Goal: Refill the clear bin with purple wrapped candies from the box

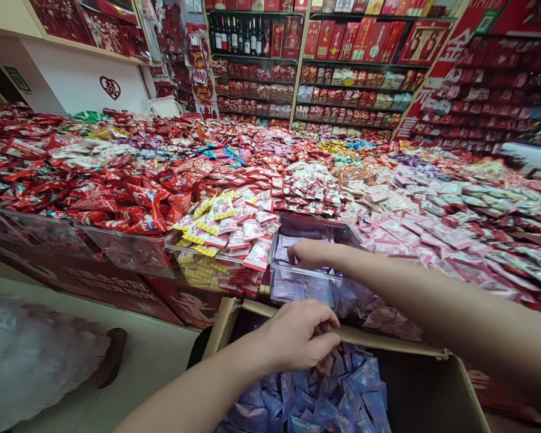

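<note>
My right hand (313, 253) reaches into a clear plastic bin (275, 262) with its fingers bent down onto small purple packets (288, 288). The fingers look closed, and what they hold, if anything, is hidden. My left hand (303, 334) hovers over the near edge of an open cardboard box (228, 319). Its fingers are loosely curled, the thumb stands apart from them, and nothing shows between. Inside the box lies a heap of shiny purple-blue packets (315, 400), with a pinkish packet (326, 364) just under the left hand.
Left of the bin is another clear bin heaped with yellow and pink-white packets (234, 219). Red packets (135, 204) fill the far left, and pink packets (415, 237) lie to the right. Shelves with bottles (238, 36) and red boxes stand behind. A whitish plastic bag (36, 361) sits lower left.
</note>
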### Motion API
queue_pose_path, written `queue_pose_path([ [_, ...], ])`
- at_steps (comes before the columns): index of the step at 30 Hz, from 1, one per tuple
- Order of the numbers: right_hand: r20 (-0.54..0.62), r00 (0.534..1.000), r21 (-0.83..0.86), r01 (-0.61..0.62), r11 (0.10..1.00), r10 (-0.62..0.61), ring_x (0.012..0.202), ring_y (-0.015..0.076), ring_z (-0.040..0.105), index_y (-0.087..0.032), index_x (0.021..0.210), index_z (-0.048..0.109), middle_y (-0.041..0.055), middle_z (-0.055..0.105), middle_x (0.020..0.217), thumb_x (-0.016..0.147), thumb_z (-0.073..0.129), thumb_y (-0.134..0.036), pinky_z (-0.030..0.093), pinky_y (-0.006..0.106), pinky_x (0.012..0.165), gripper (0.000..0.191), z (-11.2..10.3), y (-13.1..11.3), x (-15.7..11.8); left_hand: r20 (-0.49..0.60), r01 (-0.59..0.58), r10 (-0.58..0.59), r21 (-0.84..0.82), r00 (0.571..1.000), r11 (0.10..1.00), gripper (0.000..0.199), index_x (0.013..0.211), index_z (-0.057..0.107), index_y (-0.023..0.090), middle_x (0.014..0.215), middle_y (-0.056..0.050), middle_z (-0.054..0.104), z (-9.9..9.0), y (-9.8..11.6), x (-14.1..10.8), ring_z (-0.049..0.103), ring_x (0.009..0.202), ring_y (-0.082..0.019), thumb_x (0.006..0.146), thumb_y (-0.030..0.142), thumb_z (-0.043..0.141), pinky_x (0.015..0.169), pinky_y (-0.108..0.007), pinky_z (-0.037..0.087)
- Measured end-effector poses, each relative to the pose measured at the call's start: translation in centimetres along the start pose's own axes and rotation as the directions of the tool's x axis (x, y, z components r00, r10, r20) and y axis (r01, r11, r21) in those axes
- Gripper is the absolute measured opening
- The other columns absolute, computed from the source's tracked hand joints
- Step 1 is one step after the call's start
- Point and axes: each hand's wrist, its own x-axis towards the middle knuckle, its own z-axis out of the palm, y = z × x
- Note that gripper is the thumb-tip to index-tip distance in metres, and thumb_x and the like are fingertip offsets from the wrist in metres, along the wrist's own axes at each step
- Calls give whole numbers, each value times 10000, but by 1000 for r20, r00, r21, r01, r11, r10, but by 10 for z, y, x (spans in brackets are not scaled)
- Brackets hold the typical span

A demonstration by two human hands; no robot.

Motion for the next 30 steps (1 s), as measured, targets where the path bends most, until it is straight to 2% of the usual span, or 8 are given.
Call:
queue_pose_path([
  [5, -32, 998, -8, 50, 999, -51, 676, 174, 575, -160, 836, 645, 63, 656, 789, 661, 569, -279, 352, 221, 512, 225, 4, -8, 18, 4, 7, -7, -4, 1000, 1000, 162, 868, 599, 148, 728, -22, 598, -1, 0, 0, 534, 636, -116, 743, 205, 512, 584, -185, 399],
  [10, -56, 998, 81, -19, 997, 23, 639, 155, 563, -154, 805, 641, 56, 650, 736, 694, 553, -326, 358, 214, 519, 224, 4, -6, 24, 9, 17, -17, 1, 1000, 1000, 171, 881, 598, 146, 744, -25, 607, -2, 1, 0, 537, 638, -110, 742, 206, 519, 585, -176, 399],
  [14, -65, 997, 169, -40, 985, 52, 621, 129, 561, -171, 785, 627, 25, 646, 721, 669, 580, -299, 346, 191, 492, 180, -3, 5, 18, 11, 21, -21, -8, 1000, 1000, 171, 882, 596, 142, 758, -30, 617, -2, 1, 0, 541, 659, -112, 739, 199, 520, 600, -177, 400],
  [18, 26, 997, -8, -70, 997, 71, 723, 190, 584, -156, 845, 633, 65, 653, 815, 591, 641, -284, 365, 225, 523, 284, -8, 11, 2, 11, 22, -22, -4, 1000, 1000, 171, 883, 595, 146, 762, -29, 616, -1, 1, 0, 540, 659, -114, 736, 201, 526, 601, -179, 399],
  [20, 91, 992, -97, -74, 993, 83, 768, 218, 590, -133, 915, 621, 99, 649, 862, 593, 629, -267, 381, 243, 546, 349, -4, 12, -5, 8, 21, -21, 4, 1000, 1000, 171, 885, 593, 150, 766, -28, 614, -1, 1, 0, 538, 660, -113, 739, 206, 524, 602, -180, 400],
  [22, 97, 991, -148, -74, 986, 89, 806, 237, 592, -110, 965, 602, 126, 641, 904, 615, 596, -254, 395, 255, 565, 378, 1, 12, -10, 6, 24, -24, 9, 1000, 1000, 169, 883, 591, 152, 763, -26, 609, 0, 0, -1, 536, 657, -112, 743, 215, 519, 601, -180, 401],
  [25, 69, 993, -154, -83, 985, 95, 834, 252, 590, -91, 988, 589, 146, 632, 932, 623, 587, -295, 411, 267, 595, 419, 9, 16, -10, 6, 30, -30, 1, 1000, 1000, 165, 883, 585, 154, 756, -20, 607, 0, 0, -1, 535, 658, -106, 748, 215, 512, 602, -176, 402],
  [30, 67, 979, -100, -184, 978, 191, 826, 261, 591, -91, 955, 609, 152, 632, 927, 616, 607, -397, 418, 278, 594, 457, 13, 23, -6, -2, 23, -23, -9, 1000, 1000, 154, 874, 581, 157, 750, -13, 604, 0, 0, -2, 535, 661, -100, 748, 210, 510, 611, -169, 402],
])
